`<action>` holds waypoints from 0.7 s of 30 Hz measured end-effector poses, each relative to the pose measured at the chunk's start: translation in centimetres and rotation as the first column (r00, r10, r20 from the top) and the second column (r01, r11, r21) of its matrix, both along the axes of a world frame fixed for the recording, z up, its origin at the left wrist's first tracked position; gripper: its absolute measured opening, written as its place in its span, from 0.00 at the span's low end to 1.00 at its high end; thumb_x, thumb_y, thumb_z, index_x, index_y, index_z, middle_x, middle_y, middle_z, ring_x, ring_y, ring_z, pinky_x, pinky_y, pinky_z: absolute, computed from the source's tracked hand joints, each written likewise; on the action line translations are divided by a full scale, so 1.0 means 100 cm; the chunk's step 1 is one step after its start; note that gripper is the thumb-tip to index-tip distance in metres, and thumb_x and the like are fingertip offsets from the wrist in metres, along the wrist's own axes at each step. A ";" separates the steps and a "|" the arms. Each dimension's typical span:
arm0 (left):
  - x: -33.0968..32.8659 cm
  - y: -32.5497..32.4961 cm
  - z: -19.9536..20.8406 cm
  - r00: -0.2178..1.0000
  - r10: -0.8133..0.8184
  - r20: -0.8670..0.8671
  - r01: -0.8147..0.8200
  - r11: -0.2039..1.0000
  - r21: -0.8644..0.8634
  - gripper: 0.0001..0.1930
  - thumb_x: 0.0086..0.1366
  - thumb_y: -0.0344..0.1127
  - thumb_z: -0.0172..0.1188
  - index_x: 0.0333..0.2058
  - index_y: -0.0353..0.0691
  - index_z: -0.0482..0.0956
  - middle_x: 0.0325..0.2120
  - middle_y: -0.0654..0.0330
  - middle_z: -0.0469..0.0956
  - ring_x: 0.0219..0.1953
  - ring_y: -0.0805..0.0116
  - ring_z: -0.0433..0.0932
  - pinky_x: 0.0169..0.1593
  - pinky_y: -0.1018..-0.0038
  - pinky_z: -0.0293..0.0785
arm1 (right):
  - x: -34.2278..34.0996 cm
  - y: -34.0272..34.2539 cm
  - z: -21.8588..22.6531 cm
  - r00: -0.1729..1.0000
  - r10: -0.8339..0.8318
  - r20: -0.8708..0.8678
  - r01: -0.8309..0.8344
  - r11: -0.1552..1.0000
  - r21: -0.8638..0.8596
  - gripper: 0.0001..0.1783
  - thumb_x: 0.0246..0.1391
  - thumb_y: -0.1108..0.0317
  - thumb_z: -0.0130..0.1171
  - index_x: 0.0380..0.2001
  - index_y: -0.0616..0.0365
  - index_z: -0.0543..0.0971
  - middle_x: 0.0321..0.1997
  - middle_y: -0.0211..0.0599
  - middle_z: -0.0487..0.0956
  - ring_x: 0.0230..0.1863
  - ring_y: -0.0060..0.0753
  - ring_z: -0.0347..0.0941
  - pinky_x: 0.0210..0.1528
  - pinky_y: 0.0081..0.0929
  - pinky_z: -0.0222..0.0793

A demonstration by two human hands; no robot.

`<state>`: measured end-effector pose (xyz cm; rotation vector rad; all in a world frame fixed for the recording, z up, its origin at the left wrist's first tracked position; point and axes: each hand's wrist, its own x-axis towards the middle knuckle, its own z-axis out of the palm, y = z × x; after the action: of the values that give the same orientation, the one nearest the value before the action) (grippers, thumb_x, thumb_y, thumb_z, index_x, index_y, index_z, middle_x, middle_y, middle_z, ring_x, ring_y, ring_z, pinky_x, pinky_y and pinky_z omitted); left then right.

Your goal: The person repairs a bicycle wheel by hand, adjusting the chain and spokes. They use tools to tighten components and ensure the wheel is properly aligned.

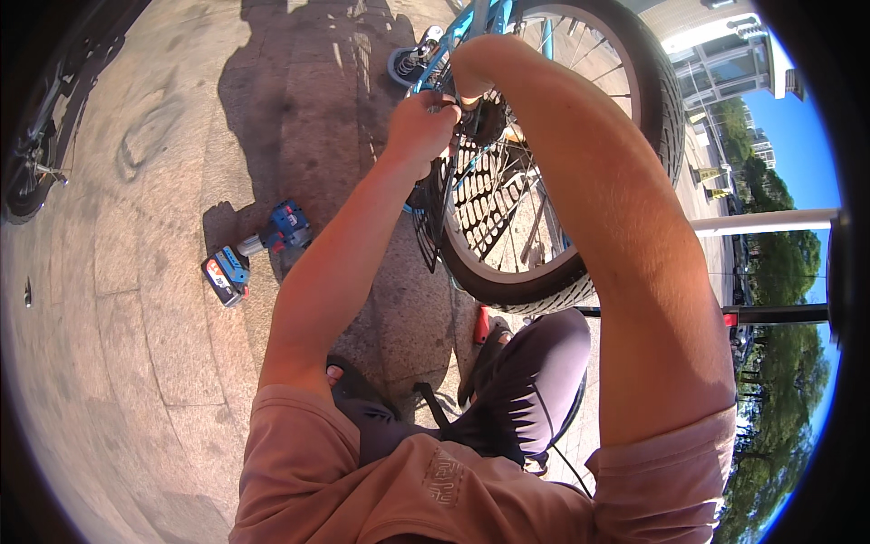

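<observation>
Close in front of me is a bicycle wheel with a black knobbly tyre and a silver rim, joined to a light-blue frame. My left hand is closed beside the dark hub, thumb and fingers pressed together; whatever they pinch is too small to make out. Bent at the wrist, my right hand reaches in next to the left one at the hub. Most of its fingers are hidden behind the hand and frame. Thin black cables or rods run down beside the wheel.
A blue-and-black cordless power tool lies on the stone paving to the left. Something red sits below the tyre, near my foot. Another bike's wheel stands far left. A white pole crosses at right.
</observation>
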<state>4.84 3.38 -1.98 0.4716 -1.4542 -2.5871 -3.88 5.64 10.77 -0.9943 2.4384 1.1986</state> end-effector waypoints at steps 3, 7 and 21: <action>0.007 -0.002 0.003 1.000 -0.015 -0.013 0.016 0.992 0.128 0.13 0.61 0.27 0.56 0.45 0.32 0.76 0.24 0.62 0.73 0.20 0.73 0.72 0.21 0.76 0.68 | 0.002 0.000 0.003 1.000 -0.028 -0.006 0.028 0.999 -0.019 0.15 0.44 0.64 0.60 0.35 0.59 0.84 0.36 0.44 0.82 0.35 0.43 0.80 0.36 0.39 0.74; 0.008 -0.010 0.014 0.986 -0.159 0.049 0.154 0.983 0.096 0.18 0.61 0.30 0.58 0.51 0.36 0.71 0.26 0.62 0.71 0.23 0.73 0.71 0.23 0.76 0.70 | 0.005 0.000 0.007 0.999 -0.037 0.016 0.038 0.999 -0.032 0.15 0.47 0.67 0.54 0.36 0.60 0.84 0.36 0.44 0.82 0.34 0.42 0.80 0.34 0.39 0.75; 0.011 -0.023 0.006 0.982 -0.186 0.020 0.176 0.954 0.242 0.37 0.67 0.63 0.47 0.61 0.38 0.58 0.42 0.42 0.73 0.39 0.51 0.77 0.43 0.58 0.77 | 0.019 0.004 0.032 0.981 -0.094 0.171 0.105 0.993 -0.055 0.21 0.50 0.59 0.55 0.47 0.49 0.82 0.48 0.39 0.81 0.42 0.36 0.79 0.42 0.35 0.76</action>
<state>5.98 1.05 -1.40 0.4417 -1.2565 -2.9342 -1.96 6.06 14.02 -0.9376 2.3764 0.9683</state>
